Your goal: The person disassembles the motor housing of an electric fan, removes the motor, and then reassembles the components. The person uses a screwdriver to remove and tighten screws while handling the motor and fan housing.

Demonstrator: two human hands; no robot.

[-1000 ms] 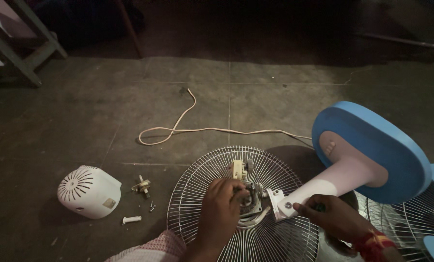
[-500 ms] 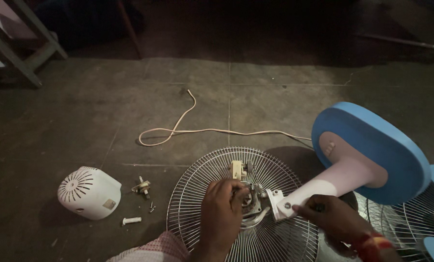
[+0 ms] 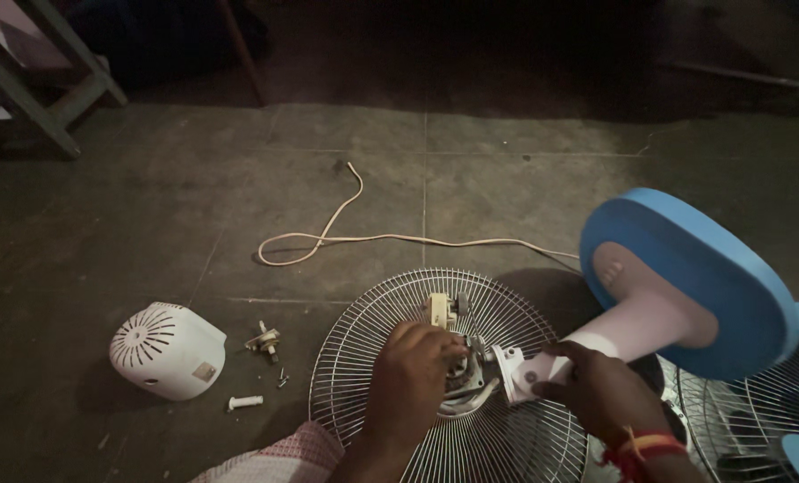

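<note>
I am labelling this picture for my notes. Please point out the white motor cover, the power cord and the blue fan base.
white motor cover [image 3: 167, 349], head view, on its domed, vented top.
power cord [image 3: 390, 238], head view, on the straight run across the floor.
blue fan base [image 3: 712, 268], head view, on the blue rim.

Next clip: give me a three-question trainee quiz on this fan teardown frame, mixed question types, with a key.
1. True or false: the white motor cover sits mounted on the fan.
2. Which does the right hand grip? A) the power cord B) the fan's white neck C) the blue base
3. What does the left hand work on?

Key
1. False: it lies on the floor, left of the wire guard.
2. B
3. The exposed motor at the guard's centre.
</note>
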